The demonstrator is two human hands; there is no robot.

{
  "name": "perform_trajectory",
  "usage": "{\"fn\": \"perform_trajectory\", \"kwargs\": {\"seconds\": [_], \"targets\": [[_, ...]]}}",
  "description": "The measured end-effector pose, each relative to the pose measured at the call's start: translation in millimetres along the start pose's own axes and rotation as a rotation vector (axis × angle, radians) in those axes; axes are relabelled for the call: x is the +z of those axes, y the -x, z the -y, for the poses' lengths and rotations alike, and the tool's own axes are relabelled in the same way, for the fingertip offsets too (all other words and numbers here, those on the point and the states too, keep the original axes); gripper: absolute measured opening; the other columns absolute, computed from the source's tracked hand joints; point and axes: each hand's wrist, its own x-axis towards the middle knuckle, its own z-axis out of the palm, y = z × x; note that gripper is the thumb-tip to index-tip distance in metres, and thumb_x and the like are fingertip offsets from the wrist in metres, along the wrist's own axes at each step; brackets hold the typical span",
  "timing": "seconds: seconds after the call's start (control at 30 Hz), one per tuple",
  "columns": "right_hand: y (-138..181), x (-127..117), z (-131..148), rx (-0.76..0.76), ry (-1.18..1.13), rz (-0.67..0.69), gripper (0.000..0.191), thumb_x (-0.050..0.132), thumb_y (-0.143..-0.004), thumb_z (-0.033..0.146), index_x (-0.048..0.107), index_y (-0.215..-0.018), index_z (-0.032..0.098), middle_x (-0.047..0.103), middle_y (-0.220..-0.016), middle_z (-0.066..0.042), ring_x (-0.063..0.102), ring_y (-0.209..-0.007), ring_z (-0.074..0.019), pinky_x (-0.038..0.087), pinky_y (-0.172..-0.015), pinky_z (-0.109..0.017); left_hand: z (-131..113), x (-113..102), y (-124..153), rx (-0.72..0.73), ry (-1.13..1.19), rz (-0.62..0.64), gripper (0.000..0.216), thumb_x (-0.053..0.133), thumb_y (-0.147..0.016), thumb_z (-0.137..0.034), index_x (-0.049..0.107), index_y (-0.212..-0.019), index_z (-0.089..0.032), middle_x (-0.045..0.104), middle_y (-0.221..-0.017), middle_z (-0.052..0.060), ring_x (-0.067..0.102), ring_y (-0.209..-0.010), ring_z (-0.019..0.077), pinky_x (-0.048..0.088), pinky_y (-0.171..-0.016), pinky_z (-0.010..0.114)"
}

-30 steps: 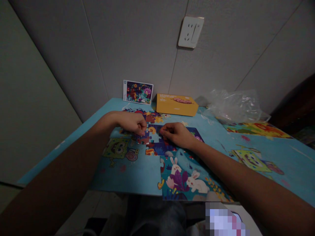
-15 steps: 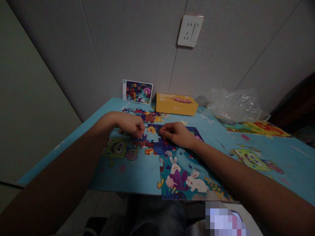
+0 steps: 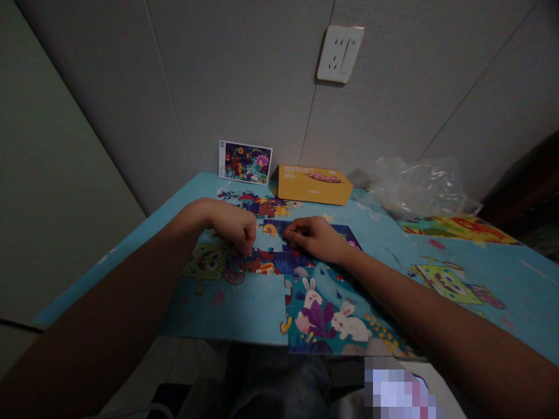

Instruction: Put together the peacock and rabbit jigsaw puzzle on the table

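Note:
A partly joined jigsaw puzzle (image 3: 323, 314) with white rabbits lies on the blue cartoon-print table (image 3: 480, 256). My left hand (image 3: 233, 224) is curled at the puzzle's left edge, its fingertips pinching a dark red and blue puzzle piece (image 3: 251, 261) down against the assembled part. My right hand (image 3: 314, 237) rests knuckles up on the upper dark-blue area of the puzzle, fingers bent and pressing on the pieces there. The two hands are close together, a small gap of bare table between them.
Several loose puzzle pieces (image 3: 266, 206) lie beyond the hands. A reference picture card (image 3: 244, 162) leans on the wall, beside a yellow box (image 3: 313, 184). A crumpled clear plastic bag (image 3: 419, 187) sits at the back right. A wall socket (image 3: 339, 53) is above.
My left hand has slid the dark piece down and towards me along the puzzle's left edge. The right hand has barely moved.

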Motion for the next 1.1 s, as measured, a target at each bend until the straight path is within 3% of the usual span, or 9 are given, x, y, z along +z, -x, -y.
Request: {"fn": "perform_trajectory", "kwargs": {"seconds": [0.13,0.37,0.73,1.1], "targets": [[0.0,-0.2,-1.0,0.001,-0.012,0.0,0.025,0.055,-0.086,0.035,0.067,-0.077,0.015,0.063,-0.061,-0.002,0.051,-0.054,-0.0112,0.034,-0.054,-0.025,-0.3,-2.3,2.9,0.051,-0.003,-0.1,0.011,0.054,-0.073,-0.023,0.055,-0.065,-0.016,0.049,-0.055,-0.002,0.041,-0.049,0.0104,0.032,-0.048,0.022],[0.1,-0.7,0.0,0.011,-0.019,0.004,0.025,0.055,-0.086,0.036,0.067,-0.077,0.016,0.065,-0.063,-0.003,0.053,-0.056,-0.0124,0.035,-0.055,-0.027,1.7,-5.7,1.5,-0.092,0.002,-0.262,0.004,0.048,-0.07,-0.017,0.046,-0.066,-0.019,0.039,-0.054,-0.003,0.04,-0.048,0.0115,0.032,-0.046,0.023],[1.2,-2.0,2.3,0.007,0.009,0.006,0.023,0.056,-0.085,0.034,0.069,-0.079,0.015,0.063,-0.061,-0.002,0.05,-0.054,-0.0118,0.033,-0.054,-0.027,0.0,-3.3,-4.0,-0.032,-0.114,-0.324,0.008,0.047,-0.07,-0.017,0.051,-0.064,-0.017,0.042,-0.055,-0.003,0.039,-0.052,0.0099,0.029,-0.052,0.023],[1.0,-1.9,3.3,0.011,0.004,0.014,0.022,0.057,-0.084,0.031,0.07,-0.08,0.014,0.062,-0.059,-0.001,0.05,-0.053,-0.0108,0.031,-0.053,-0.025,0.3,-2.4,-4.8,-0.066,-0.054,-0.287,0.018,0.057,-0.079,-0.031,0.063,-0.078,-0.014,0.06,-0.065,0.001,0.049,-0.055,0.0111,0.033,-0.054,0.023]]}}
